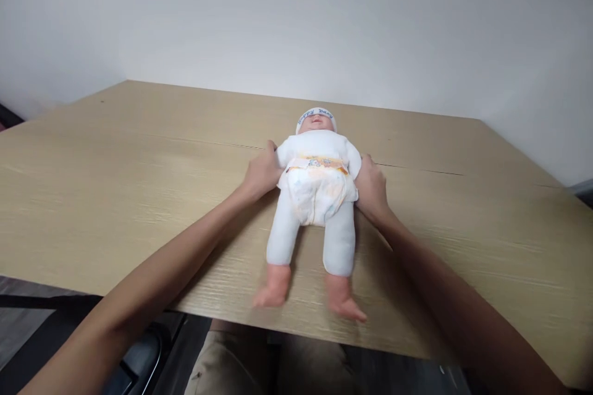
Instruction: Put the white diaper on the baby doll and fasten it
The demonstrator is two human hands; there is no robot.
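Observation:
A baby doll [282, 234] with a white cloth body lies on its back on the table, its head away from me and its feet toward me. A diaper [317, 194] with an orange-patterned waistband is wrapped around its hips. On its head is a white cap [303, 118] with blue lettering, pulled low. My left hand [263, 173] is closed on the doll's side by its arm, at the left. Opposite it, my right hand [372, 188] grips the other side near the arm and the diaper's edge. Fingertips of both hands are hidden behind the doll.
The light wooden table [139, 197] has a thin seam running across it. Behind it rises a plain pale wall [296, 24]. Below the near edge are my legs [227, 364] and, to the left, a dark chair [55, 345].

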